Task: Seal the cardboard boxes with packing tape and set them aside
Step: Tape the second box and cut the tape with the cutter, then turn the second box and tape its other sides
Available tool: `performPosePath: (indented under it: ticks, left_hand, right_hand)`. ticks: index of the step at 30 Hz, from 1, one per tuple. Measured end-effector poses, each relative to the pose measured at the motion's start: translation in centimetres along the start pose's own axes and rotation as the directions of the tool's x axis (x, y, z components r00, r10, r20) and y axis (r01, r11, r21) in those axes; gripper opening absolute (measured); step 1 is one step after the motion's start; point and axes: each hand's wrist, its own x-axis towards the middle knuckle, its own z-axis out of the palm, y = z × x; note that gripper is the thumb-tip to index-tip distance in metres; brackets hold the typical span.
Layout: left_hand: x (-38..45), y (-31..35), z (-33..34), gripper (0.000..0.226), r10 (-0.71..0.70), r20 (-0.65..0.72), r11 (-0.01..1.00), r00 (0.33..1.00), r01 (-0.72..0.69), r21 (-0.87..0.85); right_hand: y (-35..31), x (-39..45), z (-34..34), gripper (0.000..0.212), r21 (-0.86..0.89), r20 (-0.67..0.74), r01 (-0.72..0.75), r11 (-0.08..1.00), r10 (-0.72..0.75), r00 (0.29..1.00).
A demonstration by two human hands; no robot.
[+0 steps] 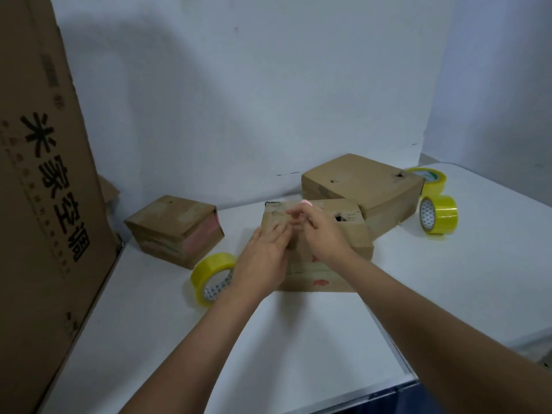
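The left hand [263, 258] lies flat, fingers straight, grip released, against the left end of the worn cardboard box [328, 252] at the tabletop's [313, 339] centre, while the right hand [321, 231] pinches a small pink object [305, 202] over its torn top, with a yellow tape roll [212, 277] at 9 o'clock.

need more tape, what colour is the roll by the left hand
Yellow, with a white patterned inner core; the tape roll shows best in the head view, beside the left hand.
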Motion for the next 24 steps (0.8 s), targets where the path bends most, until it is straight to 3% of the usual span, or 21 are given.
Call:
performPosePath:
  ticks: [6, 10, 12, 14, 16, 17, 19, 20, 22, 24]
  left_hand:
    - [2.4, 1.6, 1.1, 0.073, 0.198, 0.180, 0.977, 0.964, -0.179, -0.119]
    - [2.2, -0.8, 0.7, 0.061, 0.243, 0.109, 0.915, 0.964, -0.191, -0.355]
    - [1.9, -3.0, 0.2, 0.056, 0.183, 0.041, 0.906, 0.982, -0.153, -0.395]
    - [1.6, -3.3, -0.8, 0.058, 0.012, -0.015, 0.938, 1.000, -0.017, -0.346]
    - [1.1, -1.5, -1.6, 0.039, -0.143, -0.049, 0.945, 0.988, 0.122, -0.304]
    - [0.7, -0.1, -2.0, 0.042, -0.197, 0.038, 0.932, 0.980, 0.199, -0.302]
    - [-0.2, 2.4, -2.0, 0.094, -0.230, 0.321, 0.924, 0.919, 0.310, -0.225]
    - [-0.7, 3.3, -1.8, 0.109, -0.215, 0.413, 0.946, 0.885, 0.294, -0.138]
    - [-1.2, 3.8, -1.4, 0.114, -0.168, 0.481, 0.977, 0.860, 0.212, -0.038]
    - [-1.3, 2.5, -1.5, 0.109, -0.094, 0.450, 0.989, 0.888, 0.135, -0.060]
  right_hand:
    - [0.9, 0.9, -4.6, 0.032, 0.044, -0.288, -0.066, 0.997, 0.076, 0.955]
    - [2.7, 0.2, -7.4, 0.030, 0.007, -0.368, -0.124, 0.992, 0.118, 0.923]
    - [3.5, -0.4, -8.1, 0.029, -0.053, -0.381, -0.148, 0.988, 0.117, 0.917]
    - [3.9, -1.1, -8.1, 0.030, -0.053, -0.326, -0.182, 0.982, 0.156, 0.932]
    - [3.8, -1.9, -7.4, 0.028, -0.037, -0.242, -0.217, 0.975, 0.202, 0.949]
    - [3.7, -2.4, -6.9, 0.027, -0.050, -0.210, -0.217, 0.975, 0.202, 0.957]
    - [3.5, -2.9, -5.9, 0.025, -0.091, -0.189, -0.178, 0.980, 0.159, 0.969]
    - [3.5, -3.1, -5.4, 0.024, -0.114, -0.191, -0.155, 0.981, 0.131, 0.973]
    - [3.7, -3.5, -5.0, 0.022, -0.168, -0.193, -0.131, 0.977, 0.098, 0.976]
    - [3.6, -3.8, -5.0, 0.021, -0.210, -0.174, -0.118, 0.970, 0.082, 0.981]
